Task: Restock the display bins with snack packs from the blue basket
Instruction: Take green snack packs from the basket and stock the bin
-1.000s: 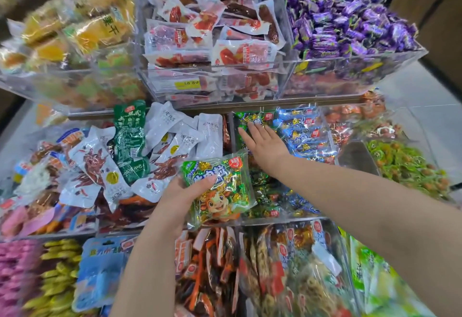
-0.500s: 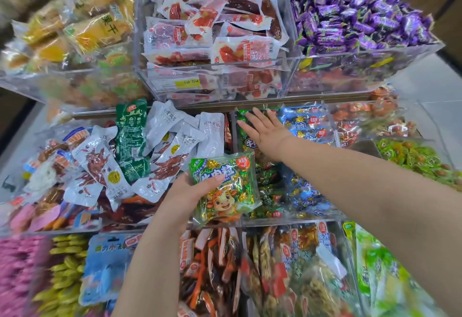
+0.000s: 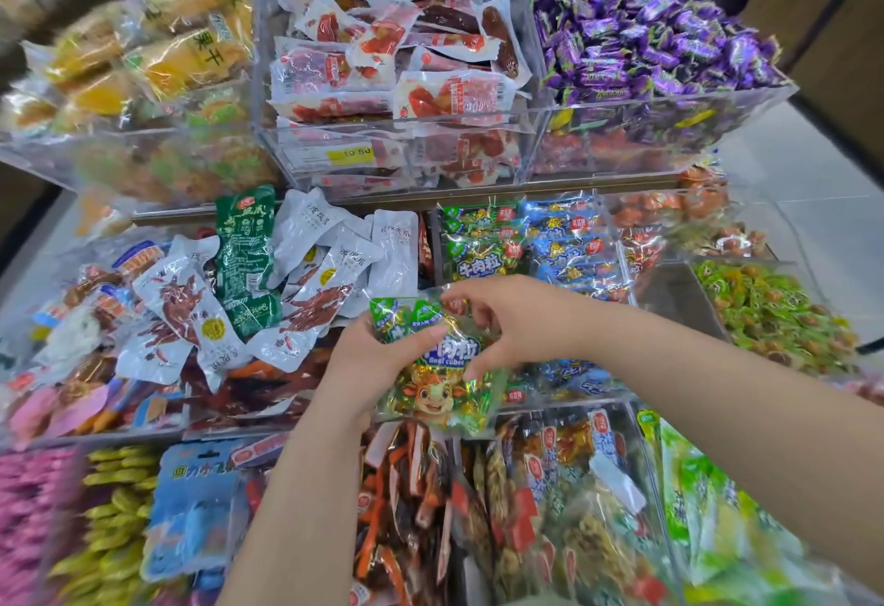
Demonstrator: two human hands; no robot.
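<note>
Over the front edge of the middle tier, a green snack pack (image 3: 437,395) printed with a cartoon cow is held in both hands; its lower half hangs past the clear front wall of the middle bin (image 3: 574,400), above the lower tier's dark red and orange packs (image 3: 411,510); inside that bin lie matching green packs (image 3: 478,251) on the left side and blue packs (image 3: 569,242) on the right side, reaching back to the wooden shelf edge (image 3: 478,196) of the top tier; the space over them, between the hands and that shelf edge, is open; just right of the bin's side wall a grey bare patch (image 3: 669,299) shows, with green wrapped sweets (image 3: 775,318) beyond it; left of the bin, white pouches (image 3: 330,265) are heaped up to the dividing wall; the top tier's front walls stand out over the back of the middle tier, holding red sausage packs (image 3: 406,55) and purple sweets (image 3: 646,31); the left hand (image 3: 368,361) comes up from below with its forearm nearly upright, grasping the pack's left side with the thumb laid across the front; the right hand (image 3: 507,318) reaches in from the right with the forearm slanting across the lower tier, fingers curled over the pack's top right corner and thumb pressed on its right edge.
</note>
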